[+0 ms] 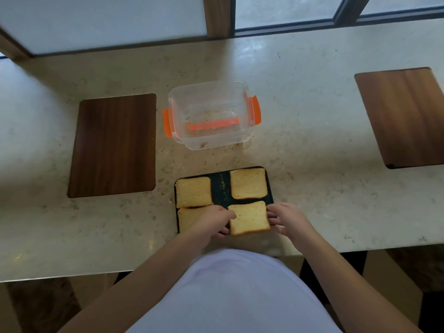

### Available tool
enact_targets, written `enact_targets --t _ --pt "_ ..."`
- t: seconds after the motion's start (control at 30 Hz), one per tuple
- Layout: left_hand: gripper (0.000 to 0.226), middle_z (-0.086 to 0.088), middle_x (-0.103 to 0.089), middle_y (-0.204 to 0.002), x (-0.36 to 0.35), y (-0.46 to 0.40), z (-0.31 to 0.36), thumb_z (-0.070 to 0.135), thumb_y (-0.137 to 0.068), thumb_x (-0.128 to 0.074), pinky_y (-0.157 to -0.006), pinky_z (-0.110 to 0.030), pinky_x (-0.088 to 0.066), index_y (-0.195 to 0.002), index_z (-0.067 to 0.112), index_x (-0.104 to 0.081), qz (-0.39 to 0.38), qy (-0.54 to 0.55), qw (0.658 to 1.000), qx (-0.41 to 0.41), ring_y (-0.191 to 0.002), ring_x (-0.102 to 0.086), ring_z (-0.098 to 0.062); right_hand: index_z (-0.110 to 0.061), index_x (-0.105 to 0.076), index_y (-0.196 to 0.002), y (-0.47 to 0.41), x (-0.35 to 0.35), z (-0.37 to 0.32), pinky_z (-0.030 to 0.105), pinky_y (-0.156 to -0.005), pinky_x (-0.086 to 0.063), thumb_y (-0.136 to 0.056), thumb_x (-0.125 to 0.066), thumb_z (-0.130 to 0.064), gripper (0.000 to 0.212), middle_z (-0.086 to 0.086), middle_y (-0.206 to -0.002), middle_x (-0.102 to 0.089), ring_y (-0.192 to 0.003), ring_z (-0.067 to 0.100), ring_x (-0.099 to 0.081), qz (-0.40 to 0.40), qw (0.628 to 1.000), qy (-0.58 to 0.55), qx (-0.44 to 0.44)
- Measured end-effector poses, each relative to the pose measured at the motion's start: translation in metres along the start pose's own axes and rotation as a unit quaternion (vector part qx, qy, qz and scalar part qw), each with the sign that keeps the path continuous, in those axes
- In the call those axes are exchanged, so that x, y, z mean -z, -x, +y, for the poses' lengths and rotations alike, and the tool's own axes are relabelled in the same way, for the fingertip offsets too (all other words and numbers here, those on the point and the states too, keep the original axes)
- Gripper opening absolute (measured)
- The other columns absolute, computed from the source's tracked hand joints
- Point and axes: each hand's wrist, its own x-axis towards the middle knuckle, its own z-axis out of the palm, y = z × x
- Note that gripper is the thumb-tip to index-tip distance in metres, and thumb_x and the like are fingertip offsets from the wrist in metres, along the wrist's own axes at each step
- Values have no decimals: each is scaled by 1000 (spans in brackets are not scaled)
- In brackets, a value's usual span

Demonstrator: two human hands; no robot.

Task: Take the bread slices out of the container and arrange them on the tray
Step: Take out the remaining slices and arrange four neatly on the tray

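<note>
A dark tray (220,188) lies on the counter in front of me with several bread slices on it. One slice (193,192) is at the far left, one (248,183) at the far right, and one (186,218) at the near left is partly hidden by my left hand (213,219). The near-right slice (249,218) is pinched at its left edge by my left hand and at its right edge by my right hand (286,219). Behind the tray stands the clear container (211,114) with orange clips, holding only crumbs.
A dark wooden board (113,145) is set in the counter at the left and another (401,116) at the far right. Crumbs lie around the container and tray. The counter's front edge (72,276) runs just below the tray; a window sits behind.
</note>
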Motion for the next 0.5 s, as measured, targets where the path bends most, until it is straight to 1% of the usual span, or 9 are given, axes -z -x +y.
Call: enact_targets --t 0.03,0.07,0.1,0.13,0.2,0.27,0.4,0.5 --pt "45 -8 -62 -108 -2 -1 1 24 -93 -61 -75 -34 -61 -135 9 -53 0 15 1000 7 -91 -69 -22 -9 -68 -105 0 1 0 27 -63 -61 -96 -61 -15 12 12 -101 -76 -76 15 -77 0 1000 2 5" --pt "45 -9 -63 -107 -3 -2 3 22 -93 -61 -77 -34 -61 -135 7 -53 1 34 999 14 -91 -70 -23 -12 -68 -103 0 1 0 33 -75 -63 -96 -61 -17 11 12 -106 -74 -87 18 -75 3 1000 10 12" --pt "44 -10 -63 -106 -5 -2 4 20 -94 -61 -77 -33 -61 -134 6 -54 2 52 999 18 -90 -70 -23 -14 -67 -103 -1 2 0 40 -87 -62 -96 -60 -20 12 12 -110 -72 -97 22 -72 8 1000 24 19" --pt "42 -11 -63 -105 -6 -2 5 19 -94 -61 -75 -30 -61 -133 5 -55 2 66 998 18 -90 -70 -23 -16 -67 -104 -1 2 0 44 -94 -59 -96 -60 -22 13 11 -112 -71 -103 23 -70 14 999 39 26" --pt "38 -11 -63 -104 -7 -3 7 17 -95 -61 -72 -28 -59 -131 5 -57 2 83 996 15 -91 -69 -23 -20 -66 -105 0 0 -2 46 -97 -58 -96 -60 -25 12 7 -114 -70 -106 21 -67 24 997 60 38" --pt "36 -10 -63 -102 -8 -3 8 16 -96 -60 -76 -30 -61 -130 6 -57 3 91 996 15 -92 -69 -21 -23 -66 -104 1 -1 -4 46 -95 -58 -95 -59 -25 12 5 -111 -70 -104 21 -67 32 996 75 46" --pt "34 -12 -63 -107 -8 -2 10 16 -96 -59 -79 -29 -60 -129 8 -57 -4 95 995 11 -96 -68 -24 -21 -65 -112 4 -2 -6 49 -96 -57 -94 -59 -26 20 3 -103 -70 -102 24 -68 37 992 104 60" --pt "33 -14 -65 -111 -8 -1 10 16 -97 -58 -85 -33 -60 -129 9 -58 -11 92 996 10 -100 -69 -27 -17 -64 -125 6 -3 -6 48 -99 -55 -96 -58 -26 32 -3 -107 -68 -104 19 -65 40 989 126 69"
